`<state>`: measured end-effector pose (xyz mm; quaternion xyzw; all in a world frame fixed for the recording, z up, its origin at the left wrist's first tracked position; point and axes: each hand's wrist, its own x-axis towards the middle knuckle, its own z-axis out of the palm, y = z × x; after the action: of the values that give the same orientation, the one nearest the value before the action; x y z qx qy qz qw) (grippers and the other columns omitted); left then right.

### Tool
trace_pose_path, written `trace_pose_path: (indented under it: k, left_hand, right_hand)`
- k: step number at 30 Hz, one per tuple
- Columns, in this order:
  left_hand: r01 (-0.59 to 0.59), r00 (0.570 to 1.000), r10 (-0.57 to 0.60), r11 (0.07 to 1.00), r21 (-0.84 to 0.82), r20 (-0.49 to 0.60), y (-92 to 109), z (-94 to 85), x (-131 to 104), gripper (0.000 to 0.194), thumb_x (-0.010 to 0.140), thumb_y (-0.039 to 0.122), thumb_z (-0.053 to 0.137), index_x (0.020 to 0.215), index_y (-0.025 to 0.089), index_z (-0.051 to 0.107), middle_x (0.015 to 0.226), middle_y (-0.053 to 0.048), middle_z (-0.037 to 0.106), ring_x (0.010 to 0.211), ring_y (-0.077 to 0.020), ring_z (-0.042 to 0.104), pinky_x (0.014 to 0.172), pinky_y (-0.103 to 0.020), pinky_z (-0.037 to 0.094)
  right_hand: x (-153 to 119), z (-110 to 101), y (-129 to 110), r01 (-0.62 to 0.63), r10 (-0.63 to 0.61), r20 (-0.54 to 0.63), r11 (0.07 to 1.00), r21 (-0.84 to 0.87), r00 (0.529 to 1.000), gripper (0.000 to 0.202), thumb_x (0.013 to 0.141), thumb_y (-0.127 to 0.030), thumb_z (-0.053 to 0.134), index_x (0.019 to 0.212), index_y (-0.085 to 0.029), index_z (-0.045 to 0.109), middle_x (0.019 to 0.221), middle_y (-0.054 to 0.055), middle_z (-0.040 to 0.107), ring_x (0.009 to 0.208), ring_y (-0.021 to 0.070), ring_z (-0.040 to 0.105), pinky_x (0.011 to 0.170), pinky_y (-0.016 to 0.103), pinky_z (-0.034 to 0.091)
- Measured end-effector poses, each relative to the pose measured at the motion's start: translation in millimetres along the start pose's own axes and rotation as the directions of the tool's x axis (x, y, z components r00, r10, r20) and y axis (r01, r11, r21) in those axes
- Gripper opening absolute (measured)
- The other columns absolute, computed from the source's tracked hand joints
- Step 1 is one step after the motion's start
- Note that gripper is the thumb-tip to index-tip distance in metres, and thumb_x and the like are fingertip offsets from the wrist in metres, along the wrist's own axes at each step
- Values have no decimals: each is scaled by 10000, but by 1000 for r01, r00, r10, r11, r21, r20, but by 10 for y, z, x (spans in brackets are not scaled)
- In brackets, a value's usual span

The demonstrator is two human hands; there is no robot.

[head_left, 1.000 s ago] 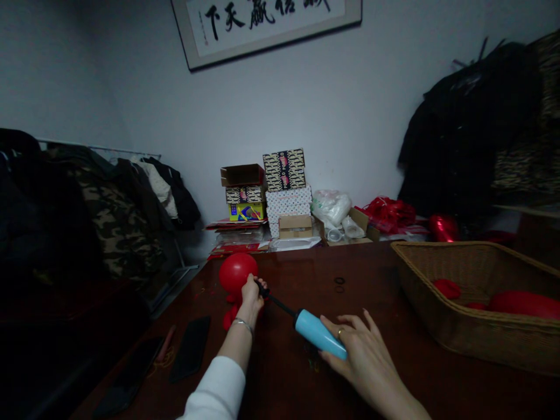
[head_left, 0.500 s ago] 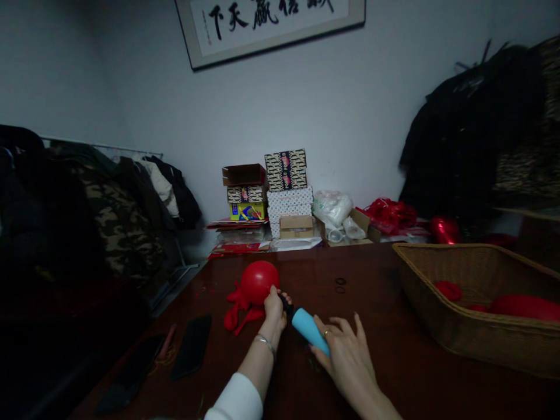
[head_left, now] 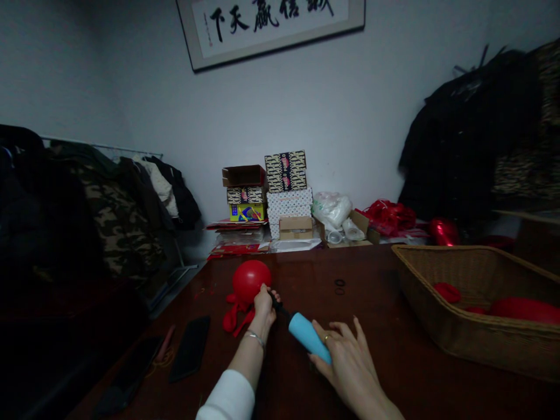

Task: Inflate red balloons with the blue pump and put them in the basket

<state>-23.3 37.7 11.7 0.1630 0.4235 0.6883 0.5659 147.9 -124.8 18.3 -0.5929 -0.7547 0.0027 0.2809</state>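
A partly inflated red balloon (head_left: 252, 281) is at the far end of my left hand (head_left: 264, 304). My left fingers are closed round its neck, where the black nozzle of a blue hand pump (head_left: 309, 336) meets it. The exact join is hidden by those fingers. My right hand (head_left: 350, 363) has the rear of the pump between thumb and index finger, with the other fingers stretched out. Several limp red balloons (head_left: 231, 318) lie on the table just behind and left of my left hand.
Two dark flat phone-like objects (head_left: 189, 348) lie on the brown table (head_left: 371, 303) at left. Two small dark rings (head_left: 340, 286) rest beyond the pump. A wicker basket (head_left: 437, 326) with red balloons stands at right. Stacked boxes (head_left: 286, 172) line the wall.
My left hand has shifted a little to the left with the red balloon. More of the black nozzle shows between my left hand and the blue pump body. My right hand has barely moved.
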Motion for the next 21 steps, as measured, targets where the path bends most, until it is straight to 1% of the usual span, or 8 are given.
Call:
trace_pose_path:
  k: [3,5,7,9,11,14,18,21]
  left_hand:
    - [-13,1000,13,1000,-13,-7,176,-22,90,235,888,243,420,663,182,401,456,48,419,338,-74,400,372,-181,322]
    - [-24,1000,24,999,-24,-7,276,-23,133,235,889,219,412,658,184,397,450,49,414,336,-73,396,376,-181,326]
    - [-33,999,33,999,-34,-6,331,-17,156,238,888,225,422,655,185,396,449,52,410,337,-71,393,377,-177,322]
    - [-40,999,40,998,-45,-10,333,-8,159,246,888,255,435,655,184,396,453,54,410,340,-68,395,381,-172,322]
    - [-40,999,39,998,-54,-15,290,2,141,257,892,277,431,655,183,396,454,54,412,343,-67,400,388,-169,329]
    - [-26,1000,26,998,-56,-10,170,18,79,256,896,265,412,654,182,399,448,50,414,342,-72,403,387,-175,332]
    - [-12,1000,12,999,-46,0,-39,55,-68,243,891,260,412,661,182,408,445,41,431,338,-80,409,374,-183,318]
    - [11,1000,-11,1000,-4,12,-183,87,-186,244,888,281,414,665,183,408,442,36,445,335,-83,412,368,-188,314]
  right_hand:
    - [-30,-147,54,14,-14,23,1000,8,1000,530,739,-366,628,1251,-287,516,984,8,688,1057,251,511,1064,500,83]
    - [-41,-234,86,25,-25,27,1000,7,999,536,727,-353,639,1247,-296,518,1023,8,677,1048,244,515,1062,496,89]
    - [-42,-289,108,32,-32,23,999,3,999,532,727,-341,637,1243,-295,521,1055,15,666,1046,238,517,1060,491,98]
    - [-35,-306,116,27,-27,21,1000,-6,999,511,734,-336,627,1234,-290,531,1047,21,668,1047,240,517,1057,496,101]
    - [-21,-289,106,16,-15,25,1000,-12,1000,497,740,-339,619,1228,-284,538,1019,22,676,1046,248,516,1054,508,94]
    - [2,-222,67,-2,2,36,1000,-8,999,502,745,-344,618,1235,-273,533,994,19,684,1041,252,513,1055,514,80]
    - [31,-83,6,-24,24,20,1000,-1,1000,499,759,-356,614,1243,-273,526,990,11,684,1048,248,507,1062,510,59]
    - [53,42,-28,-42,42,-4,999,-10,999,493,770,-350,605,1244,-242,527,988,23,684,1051,250,506,1067,512,47]
